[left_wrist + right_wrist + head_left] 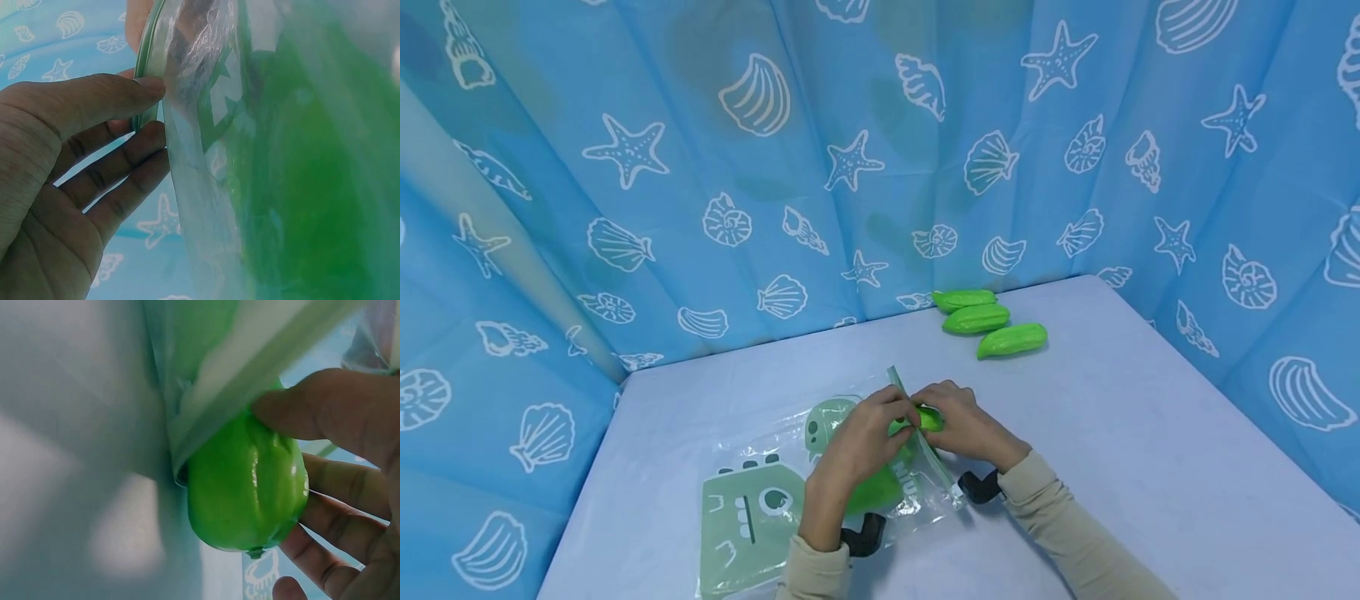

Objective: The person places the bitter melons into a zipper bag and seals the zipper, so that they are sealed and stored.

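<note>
A clear zip bag (752,508) with a green cartoon print lies on the table, its green-edged mouth (938,468) facing right. My left hand (861,437) pinches the bag's rim between thumb and fingers, as the left wrist view shows up close. In my right hand (970,427) is a glossy green ridged toy vegetable (244,494), thumb on one side and fingers on the other. Its far end is inside the bag's mouth, while the rounded end with a small stem sticks out. Through the plastic shows another bright green shape (876,493), blurred in the left wrist view.
Three similar green toy vegetables (1011,341) lie at the back of the white table (1120,433). Blue curtains (865,208) with white shells and starfish stand along the back and sides. Black wrist mounts (865,535) sit beneath both wrists, close to the bag.
</note>
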`<control>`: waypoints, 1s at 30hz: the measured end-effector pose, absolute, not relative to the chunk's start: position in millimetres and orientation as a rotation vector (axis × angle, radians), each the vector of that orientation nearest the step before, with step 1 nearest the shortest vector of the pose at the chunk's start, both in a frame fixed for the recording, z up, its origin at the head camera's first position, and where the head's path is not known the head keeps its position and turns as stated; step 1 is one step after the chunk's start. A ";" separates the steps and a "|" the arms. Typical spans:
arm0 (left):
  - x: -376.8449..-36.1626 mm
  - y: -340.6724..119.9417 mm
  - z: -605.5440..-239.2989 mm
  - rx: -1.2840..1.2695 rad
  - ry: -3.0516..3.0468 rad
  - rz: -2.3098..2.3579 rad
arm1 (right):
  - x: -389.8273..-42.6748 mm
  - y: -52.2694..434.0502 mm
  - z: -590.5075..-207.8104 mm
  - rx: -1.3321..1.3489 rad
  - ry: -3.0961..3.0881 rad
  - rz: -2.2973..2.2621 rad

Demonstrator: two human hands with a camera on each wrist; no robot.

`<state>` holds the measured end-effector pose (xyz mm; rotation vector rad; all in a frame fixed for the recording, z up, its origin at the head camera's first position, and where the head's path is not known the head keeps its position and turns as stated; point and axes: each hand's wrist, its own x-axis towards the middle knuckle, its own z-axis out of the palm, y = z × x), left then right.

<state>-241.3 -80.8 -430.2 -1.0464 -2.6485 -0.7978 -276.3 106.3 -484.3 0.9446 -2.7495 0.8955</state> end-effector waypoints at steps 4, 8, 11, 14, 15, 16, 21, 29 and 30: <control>-240.7 -80.2 -431.0 -1.046 -2.654 -0.796 | -275.1 101.9 -488.2 0.923 -2.705 0.892; -240.6 -80.0 -432.6 -1.043 -2.659 -0.792 | -273.2 95.7 -492.0 0.875 -2.701 0.897; -240.0 -79.6 -432.6 -1.041 -2.665 -0.791 | -272.2 90.8 -494.0 0.837 -2.712 0.909; -239.6 -78.8 -432.3 -1.034 -2.676 -0.796 | -272.3 87.5 -495.3 0.801 -2.726 0.916; -239.5 -78.6 -432.2 -1.032 -2.679 -0.796 | -272.4 86.7 -495.5 0.793 -2.728 0.920; -239.6 -78.3 -432.4 -1.030 -2.683 -0.797 | -272.6 86.1 -495.8 0.786 -2.734 0.913; -240.4 -78.3 -433.7 -1.031 -2.672 -0.818 | -273.4 86.4 -494.4 0.779 -2.739 0.938; -241.2 -77.6 -432.5 -1.035 -2.661 -0.814 | -278.9 104.4 -486.4 0.780 -2.650 1.020; -241.5 -77.6 -432.2 -1.032 -2.665 -0.812 | -280.3 107.3 -485.6 0.779 -2.637 1.021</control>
